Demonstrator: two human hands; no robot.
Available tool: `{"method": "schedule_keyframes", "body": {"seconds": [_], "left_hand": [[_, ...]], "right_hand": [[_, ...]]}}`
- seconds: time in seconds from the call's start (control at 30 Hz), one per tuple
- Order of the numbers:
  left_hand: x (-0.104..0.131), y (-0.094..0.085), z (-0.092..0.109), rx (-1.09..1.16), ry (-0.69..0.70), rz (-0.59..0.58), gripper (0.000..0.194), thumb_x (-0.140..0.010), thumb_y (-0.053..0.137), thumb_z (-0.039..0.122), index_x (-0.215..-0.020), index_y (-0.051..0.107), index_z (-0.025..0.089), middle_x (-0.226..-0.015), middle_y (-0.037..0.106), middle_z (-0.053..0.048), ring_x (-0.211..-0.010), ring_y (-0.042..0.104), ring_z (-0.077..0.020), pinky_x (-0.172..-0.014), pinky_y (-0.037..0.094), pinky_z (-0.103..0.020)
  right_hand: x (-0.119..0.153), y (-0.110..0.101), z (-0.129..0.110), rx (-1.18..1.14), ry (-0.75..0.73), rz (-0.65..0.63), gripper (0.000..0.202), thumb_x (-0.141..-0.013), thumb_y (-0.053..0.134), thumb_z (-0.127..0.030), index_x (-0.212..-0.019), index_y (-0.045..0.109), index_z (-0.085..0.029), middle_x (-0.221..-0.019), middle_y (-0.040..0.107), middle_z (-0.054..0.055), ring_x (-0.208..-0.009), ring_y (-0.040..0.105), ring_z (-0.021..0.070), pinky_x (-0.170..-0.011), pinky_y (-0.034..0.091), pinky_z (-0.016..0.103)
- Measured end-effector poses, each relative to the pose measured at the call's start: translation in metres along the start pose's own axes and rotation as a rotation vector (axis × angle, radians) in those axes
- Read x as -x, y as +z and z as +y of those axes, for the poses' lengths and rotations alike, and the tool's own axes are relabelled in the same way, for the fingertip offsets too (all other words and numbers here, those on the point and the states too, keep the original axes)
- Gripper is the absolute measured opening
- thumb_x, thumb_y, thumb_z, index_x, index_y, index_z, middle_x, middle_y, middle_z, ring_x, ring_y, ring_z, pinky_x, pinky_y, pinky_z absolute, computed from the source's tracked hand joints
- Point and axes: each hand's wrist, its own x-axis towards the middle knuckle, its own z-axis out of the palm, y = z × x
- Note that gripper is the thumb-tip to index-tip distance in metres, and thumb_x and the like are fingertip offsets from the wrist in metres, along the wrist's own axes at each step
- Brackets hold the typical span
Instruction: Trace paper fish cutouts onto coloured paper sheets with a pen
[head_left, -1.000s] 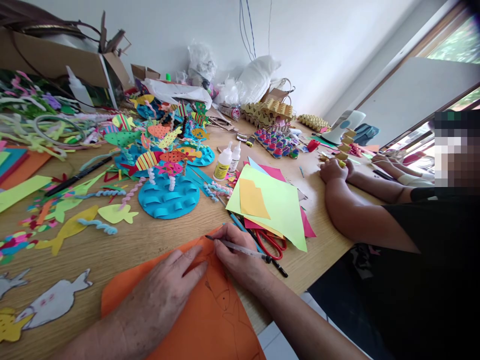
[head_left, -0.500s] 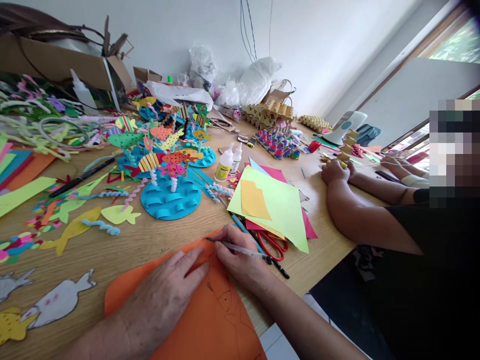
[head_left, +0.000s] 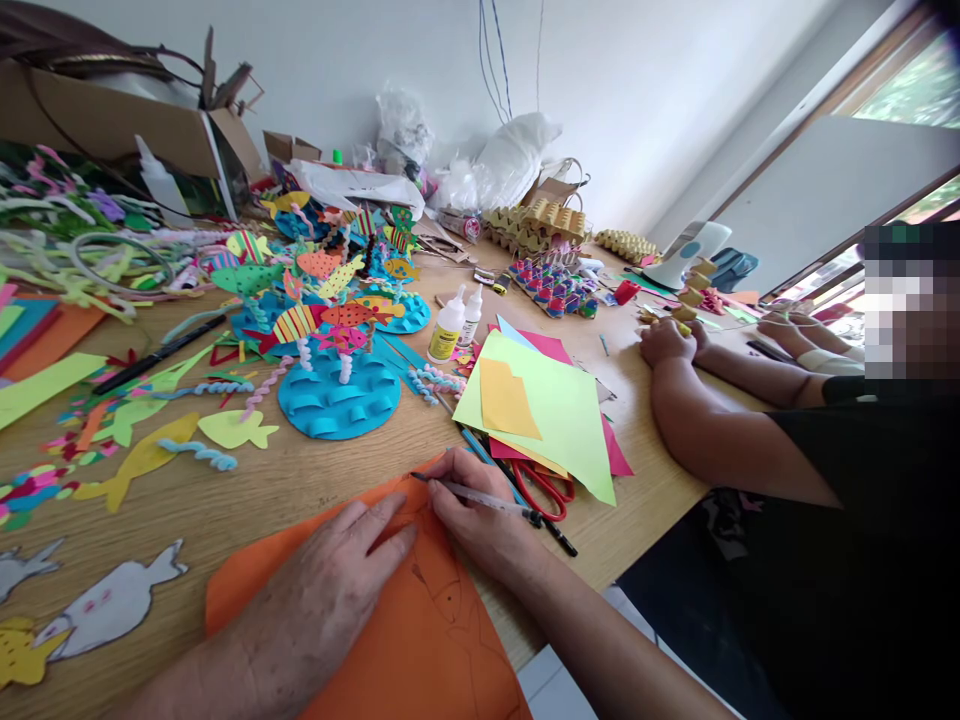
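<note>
A sheet of orange paper [head_left: 420, 640] lies at the table's front edge, with fish outlines drawn along its right side. My left hand [head_left: 337, 575] rests flat on this sheet, fingers stretched out. In my right hand [head_left: 480, 520] is a pen [head_left: 487, 500] with a clear barrel, its tip at the sheet's far edge. Just beyond my right hand lie red-handled scissors [head_left: 546, 492], partly under a stack topped by light green paper [head_left: 559, 410]. To the left are a grey-white paper fish [head_left: 112, 605] and a yellow paper fish [head_left: 26, 650].
Blue paper discs [head_left: 341, 400] carry colourful fish on curled stems. Two glue bottles [head_left: 448, 330] stand behind the paper stack. Pipe cleaners, paper scraps and a black pen [head_left: 157, 355] lie at left. Egg trays [head_left: 536, 225] sit at the back. A co-worker's hands [head_left: 667, 343] are at right.
The view has shifted very slightly. Both hands, the pen and the orange paper stay in nearly the same places.
</note>
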Motion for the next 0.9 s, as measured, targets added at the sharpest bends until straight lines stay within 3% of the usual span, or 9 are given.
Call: {"method": "schedule_keyframes", "body": {"seconds": [0.23, 0.47, 0.77, 0.9], "left_hand": [[0.0001, -0.0007, -0.0007, 0.014, 0.007, 0.003, 0.051, -0.075, 0.032, -0.003, -0.112, 0.060, 0.017, -0.122, 0.060, -0.011, -0.103, 0.060, -0.0221, -0.085, 0.055, -0.036], [0.0010, 0.0018, 0.0015, 0.036, -0.037, 0.022, 0.051, -0.076, 0.031, -0.004, -0.110, 0.061, 0.018, -0.121, 0.061, -0.009, -0.103, 0.059, -0.0219, -0.085, 0.054, -0.036], [-0.0021, -0.0032, -0.0001, 0.001, 0.030, 0.026, 0.049, -0.076, 0.029, -0.003, -0.109, 0.062, 0.015, -0.117, 0.062, -0.012, -0.098, 0.062, -0.0226, -0.082, 0.056, -0.036], [-0.0024, -0.0014, 0.0028, -0.023, 0.018, 0.038, 0.050, -0.075, 0.030, -0.005, -0.107, 0.063, 0.014, -0.115, 0.063, -0.014, -0.097, 0.063, -0.0244, -0.080, 0.057, -0.038]], "right_hand": [[0.0003, 0.0003, 0.0011, -0.031, 0.004, -0.011, 0.011, -0.071, 0.046, -0.011, -0.070, 0.052, -0.020, -0.056, 0.050, -0.006, -0.050, 0.043, 0.0088, -0.047, 0.031, 0.020], [-0.0002, 0.0007, 0.0030, -0.039, 0.012, -0.002, 0.011, -0.073, 0.047, -0.014, -0.075, 0.056, -0.019, -0.062, 0.055, -0.004, -0.054, 0.047, 0.0097, -0.050, 0.036, 0.020], [0.0005, 0.0000, 0.0014, -0.014, 0.010, -0.002, 0.010, -0.071, 0.047, -0.012, -0.072, 0.053, -0.019, -0.056, 0.050, -0.005, -0.050, 0.043, 0.0091, -0.048, 0.031, 0.020], [0.0002, -0.0003, 0.0015, -0.016, 0.016, 0.002, 0.011, -0.072, 0.047, -0.014, -0.074, 0.056, -0.019, -0.061, 0.055, -0.003, -0.054, 0.047, 0.0102, -0.050, 0.034, 0.021]]}}
